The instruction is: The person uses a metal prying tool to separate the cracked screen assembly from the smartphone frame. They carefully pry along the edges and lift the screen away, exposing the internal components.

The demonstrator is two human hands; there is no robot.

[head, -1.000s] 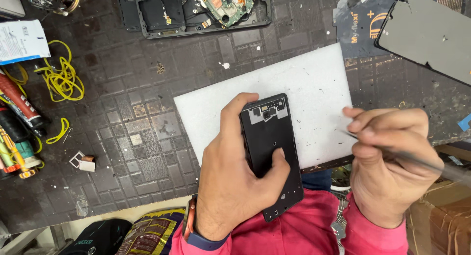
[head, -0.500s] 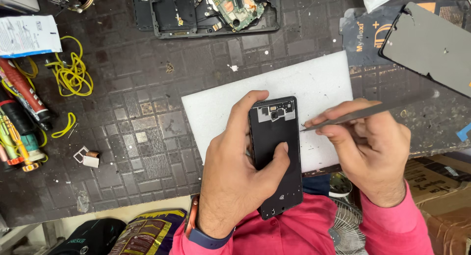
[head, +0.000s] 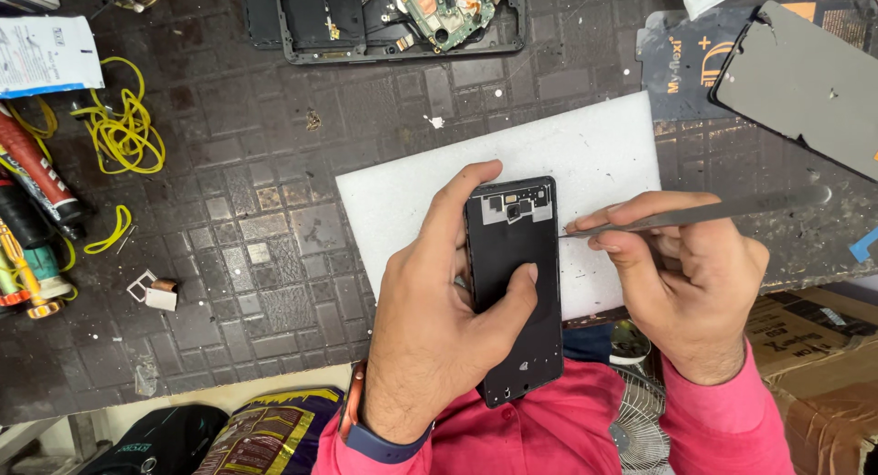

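My left hand [head: 439,329] grips a black phone frame [head: 515,256] with its back open, thumb pressed on the lower middle and index finger along the left edge. The frame is held upright over a white foam pad [head: 402,201]. My right hand [head: 681,274] pinches a pair of metal tweezers [head: 713,212], which lie almost level. Their tip points left and sits just off the frame's right edge near the top.
A second opened phone with a green circuit board [head: 439,4] lies at the back. A grey screen panel [head: 805,82] rests at the right. Yellow wire [head: 123,128], tubes and tools [head: 32,210] crowd the left edge. A cardboard box [head: 814,347] sits lower right.
My right hand rose from beside the frame's lower part and turned the tweezers level, bringing their tip to the frame's upper right edge. The left hand kept its hold on the frame.
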